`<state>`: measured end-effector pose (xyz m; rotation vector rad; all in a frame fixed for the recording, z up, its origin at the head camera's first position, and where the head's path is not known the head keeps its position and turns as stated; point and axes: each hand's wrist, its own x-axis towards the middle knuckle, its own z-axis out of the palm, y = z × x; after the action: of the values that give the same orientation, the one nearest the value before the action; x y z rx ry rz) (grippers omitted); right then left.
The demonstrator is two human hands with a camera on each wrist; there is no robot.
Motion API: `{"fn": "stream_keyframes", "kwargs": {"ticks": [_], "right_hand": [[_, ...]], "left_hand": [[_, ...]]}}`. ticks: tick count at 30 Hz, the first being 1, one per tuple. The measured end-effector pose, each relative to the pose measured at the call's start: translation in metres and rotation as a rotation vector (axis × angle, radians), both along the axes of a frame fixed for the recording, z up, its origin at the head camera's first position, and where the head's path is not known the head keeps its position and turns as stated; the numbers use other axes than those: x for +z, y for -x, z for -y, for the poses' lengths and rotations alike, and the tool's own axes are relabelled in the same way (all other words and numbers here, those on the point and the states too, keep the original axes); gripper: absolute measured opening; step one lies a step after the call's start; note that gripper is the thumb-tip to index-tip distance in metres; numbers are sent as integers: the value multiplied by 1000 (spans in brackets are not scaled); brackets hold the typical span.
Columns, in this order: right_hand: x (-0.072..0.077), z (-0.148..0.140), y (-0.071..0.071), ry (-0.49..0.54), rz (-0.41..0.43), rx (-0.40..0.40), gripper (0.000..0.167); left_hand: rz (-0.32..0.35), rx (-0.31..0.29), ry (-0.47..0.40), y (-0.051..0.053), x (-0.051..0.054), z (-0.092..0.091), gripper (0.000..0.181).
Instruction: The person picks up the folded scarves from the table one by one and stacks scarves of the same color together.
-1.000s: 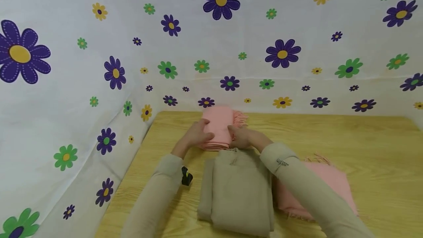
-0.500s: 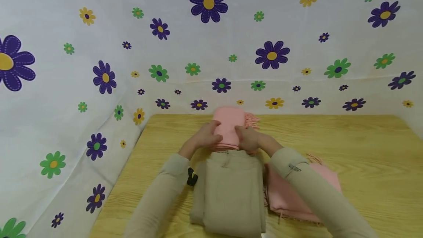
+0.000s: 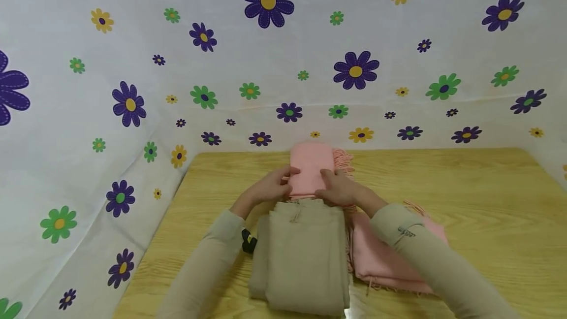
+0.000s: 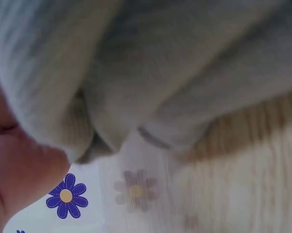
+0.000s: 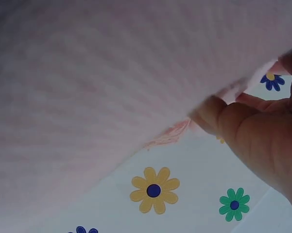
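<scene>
A pink scarf [image 3: 312, 161], folded into a thick bundle with fringe on its right, lies at the table's back edge. My left hand [image 3: 267, 187] is at its left side, fingers spread, a fingertip touching the edge. At the right side, my right hand [image 3: 343, 188] holds the scarf, with a thumb and a finger on top; its other fingers are mostly hidden. Pale pink cloth [image 5: 102, 97] fills much of the right wrist view beside that hand [image 5: 262, 131]. Blurred beige cloth [image 4: 136, 63] covers the left wrist view, hiding most of the left hand [image 4: 24, 170].
A folded beige garment [image 3: 305, 260] with a small cord lies just in front of the scarf. Another folded pink fringed cloth [image 3: 385, 260] lies to its right, partly under the right sleeve. A small black object [image 3: 248, 241] is by the left sleeve. Flowered white sheeting [image 3: 266, 73] rises behind the table.
The folded scarf has shifted right along the back of the table with both hands. The left hand's fingers have drawn off its top to the side edge. The head view has turned slightly right.
</scene>
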<state>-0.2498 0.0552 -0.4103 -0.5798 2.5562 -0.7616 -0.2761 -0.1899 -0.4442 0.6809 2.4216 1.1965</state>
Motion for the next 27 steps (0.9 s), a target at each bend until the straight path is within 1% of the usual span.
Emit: {"fn": "stream_keyframes", "kwargs": {"ticks": [2,4,6,8,10,12,14,15,17,19,21,23,24,25,26,27], "right_hand": [[-3,-1,1,-26,-14,-6,72],[-5,-4,4,-53,-59,7,69],[-7,-7,7,-71,-112,36,66],[-9,-9,9,-76,-159,67,61],[-11,-9,10,-79,-182,99,57],[-12,-8,10,-84,-206,139,52],[-13,-7,10,-91,-226,178,48],[-14,-7,10,-96,-241,202,47],[-14,-7,11,-109,-283,248,45],[-16,-6,13,-125,-334,266,46],[-17,-6,17,-170,-411,249,46],[-18,-6,20,-233,-456,190,48],[-19,-6,22,-262,-473,150,42],[-19,-7,23,-289,-470,108,42],[-19,-8,25,-302,-449,57,45],[-18,-10,26,-296,-412,-4,46]], "left_hand": [[28,-35,-15,-2,0,1,49],[15,-44,13,-3,1,2,45],[-23,-17,62,-4,2,4,43],[-89,30,134,-3,4,6,43],[-147,76,218,-1,4,9,45],[-188,100,286,1,4,12,50],[-210,107,336,4,2,14,54],[-211,106,353,5,1,15,57],[-208,105,370,6,-1,17,62],[-207,108,387,8,-3,17,66],[-209,113,393,9,-5,17,69],[-212,114,383,11,-6,17,69],[-208,114,364,12,-6,16,67],[-200,111,339,12,-6,16,64],[-186,107,309,13,-5,15,61],[-169,100,278,14,-5,14,58]]}}
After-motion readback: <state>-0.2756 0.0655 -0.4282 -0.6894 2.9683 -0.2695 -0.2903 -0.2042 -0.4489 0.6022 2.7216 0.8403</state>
